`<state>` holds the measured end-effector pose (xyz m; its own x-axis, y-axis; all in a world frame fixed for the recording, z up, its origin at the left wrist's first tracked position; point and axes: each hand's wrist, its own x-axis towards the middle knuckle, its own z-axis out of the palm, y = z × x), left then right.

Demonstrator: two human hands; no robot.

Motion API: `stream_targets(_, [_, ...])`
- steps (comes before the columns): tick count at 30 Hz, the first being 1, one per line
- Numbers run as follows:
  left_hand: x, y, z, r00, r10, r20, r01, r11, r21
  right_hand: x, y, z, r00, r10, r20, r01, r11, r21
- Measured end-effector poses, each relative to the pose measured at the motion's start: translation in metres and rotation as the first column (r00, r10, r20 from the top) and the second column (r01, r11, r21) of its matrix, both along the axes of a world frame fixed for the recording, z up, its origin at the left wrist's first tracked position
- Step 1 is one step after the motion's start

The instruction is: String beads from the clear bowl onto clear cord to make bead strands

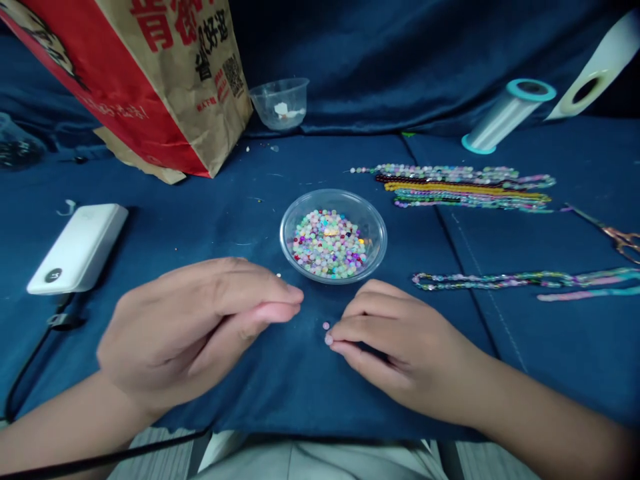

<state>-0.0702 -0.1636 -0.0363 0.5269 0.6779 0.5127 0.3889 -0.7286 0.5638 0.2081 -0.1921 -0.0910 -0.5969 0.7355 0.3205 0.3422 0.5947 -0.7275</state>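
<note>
My left hand is closed, thumb and forefinger pressed together; whatever they may hold is too small to make out. My right hand pinches a small pale pink bead between thumb and forefinger. A second pink bead lies just beyond those fingertips. Beyond both hands sits a clear round bowl holding a heap of small multicoloured beads.
Strands of beads lie at the right, with another strand nearer and scissors. A clear spool stands behind. A power bank, paper bag and small cup are left and back.
</note>
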Motion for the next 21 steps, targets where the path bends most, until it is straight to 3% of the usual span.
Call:
stream_targets(4, [-0.005,-0.005,0.007,0.997,0.001,0.071,-0.001,1.0,-0.001,0.002,0.003,0.0,0.998,-0.007,0.066,0.007,1.0,-0.001])
stream_targets(9, [0.006,-0.003,0.008,0.999,-0.029,0.013,0.029,0.999,0.014,0.007,0.006,0.008,0.985,-0.166,0.042,0.166,0.986,-0.013])
stream_targets(16, [0.026,0.0,-0.018,0.995,-0.098,0.017,0.099,0.995,-0.005,0.004,-0.001,0.019,0.973,-0.176,-0.146,0.155,0.977,-0.148])
stream_targets(21, [0.028,0.003,-0.03,0.996,-0.085,0.014,0.085,0.996,-0.002,0.006,-0.002,0.023,0.968,-0.221,-0.12,0.195,0.961,-0.196])
